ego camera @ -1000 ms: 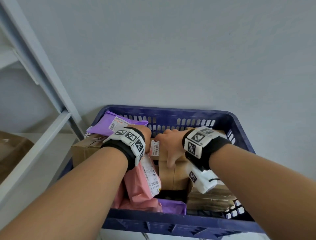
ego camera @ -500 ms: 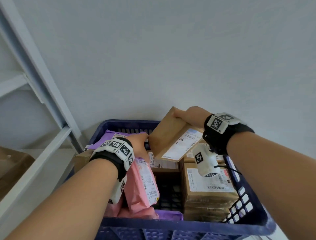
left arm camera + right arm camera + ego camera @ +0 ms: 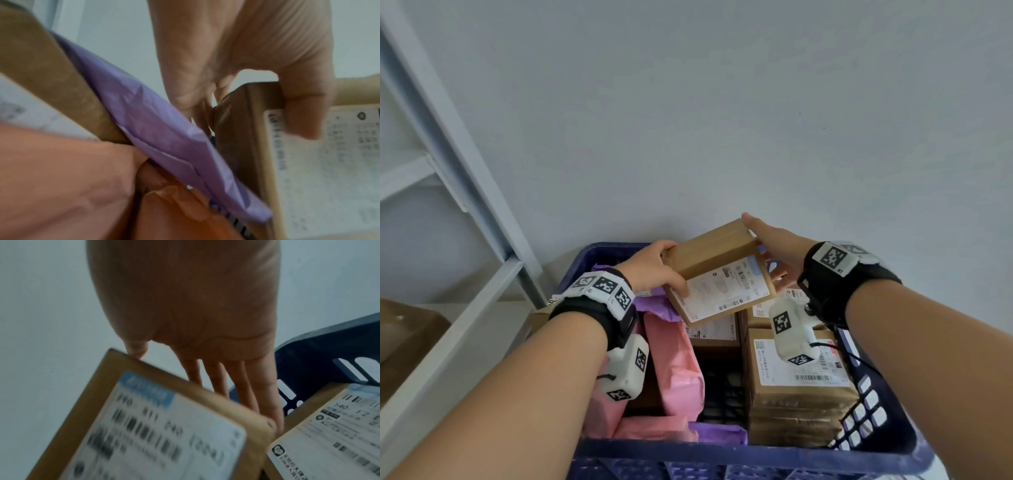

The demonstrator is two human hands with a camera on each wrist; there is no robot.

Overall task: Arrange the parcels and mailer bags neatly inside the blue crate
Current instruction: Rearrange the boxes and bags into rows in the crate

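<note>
Both hands hold one cardboard parcel [image 3: 719, 274] with a white label, tilted above the back of the blue crate [image 3: 722, 455]. My left hand [image 3: 657, 270] pinches its left edge, thumb on the label [image 3: 329, 162]. My right hand [image 3: 774, 246] holds the far right corner, with the thumb on top and straight fingers [image 3: 252, 394] underneath. Pink mailer bags [image 3: 674, 363] stand at the crate's left, with a purple bag [image 3: 657, 306] behind them. A stack of labelled parcels [image 3: 801, 401] fills the right side. Another parcel [image 3: 714, 334] lies below the held one.
A bare gap [image 3: 726, 387] of crate floor shows between the pink bags and the right stack. A purple bag [image 3: 717, 433] lies at the front wall. A grey shelf frame [image 3: 465, 205] stands at the left, with a brown carton [image 3: 404, 335] beyond it. A plain wall is behind.
My right hand lifted the parcel out of the crate and raised it. My left hand left the pink bags and took hold of the parcel's left edge.
</note>
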